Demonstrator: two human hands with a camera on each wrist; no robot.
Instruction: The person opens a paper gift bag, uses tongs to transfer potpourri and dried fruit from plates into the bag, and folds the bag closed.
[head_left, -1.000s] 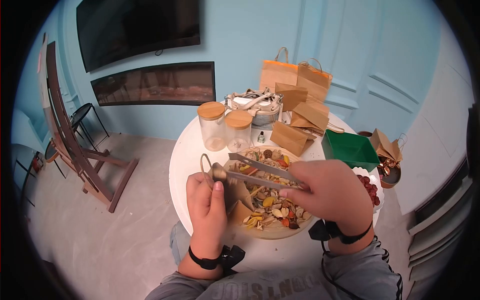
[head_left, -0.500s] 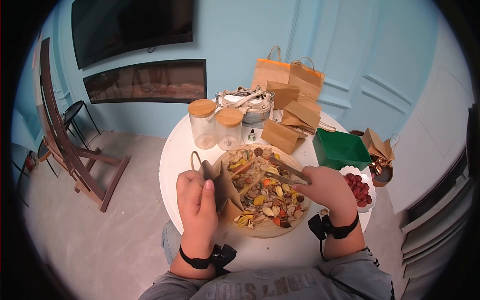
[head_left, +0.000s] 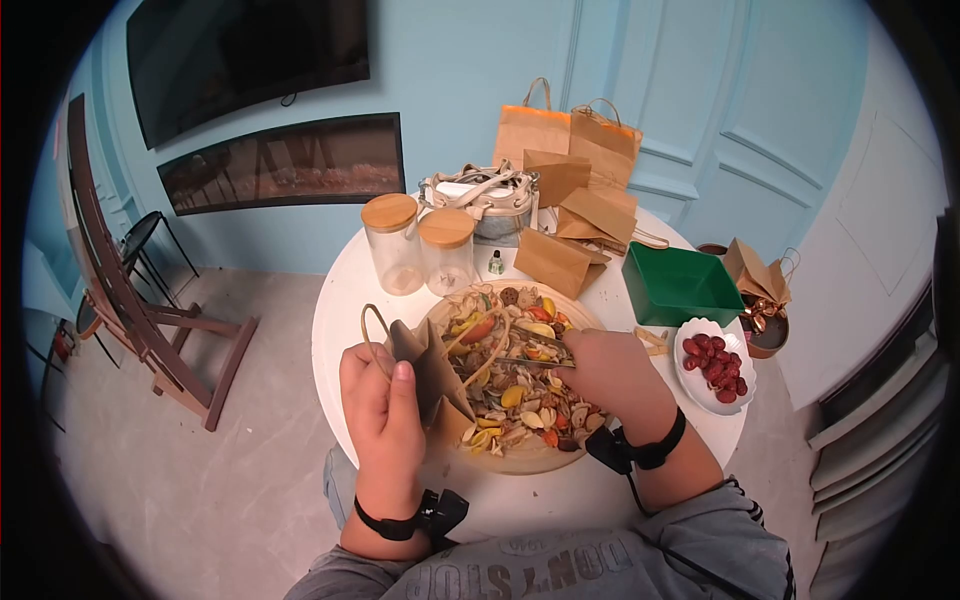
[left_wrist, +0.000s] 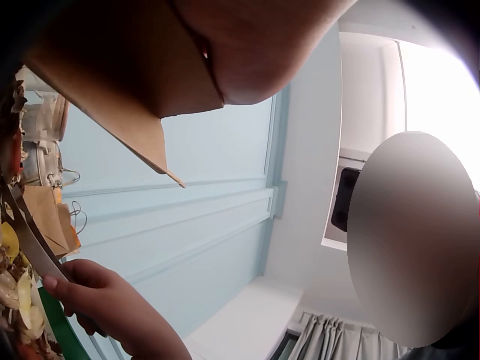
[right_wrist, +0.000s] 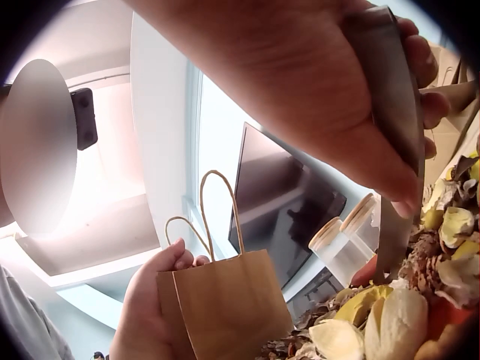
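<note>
My left hand (head_left: 383, 415) grips the side of a small brown paper bag (right_wrist: 232, 304) with two looped handles. The bag stands upright at the left edge of a round tray (head_left: 515, 466), its mouth spread in the head view. Heaped on the tray is potpourri (head_left: 545, 400), with yellow, orange and pale dried pieces. Metal tongs (right_wrist: 390, 97) are held in my right hand (head_left: 612, 378), thumb on one arm and fingers round the other. Their tips dip into the potpourri near a red-orange piece in the right wrist view. The inside of the bag is hidden.
Two glass jars (head_left: 398, 260) with wooden lids stand behind the tray, beside a small bottle (head_left: 496, 264) and a handbag (head_left: 500, 222). Brown paper bags (head_left: 560, 265) fill the back. At right are a green box (head_left: 680, 290) and a white dish (head_left: 745, 375) of dark red fruit.
The tongs have swung right and down from the paper bag's mouth into the potpourri. A blurred roundish piece at their tips no longer shows there. My left hand keeps its hold on the bag.
</note>
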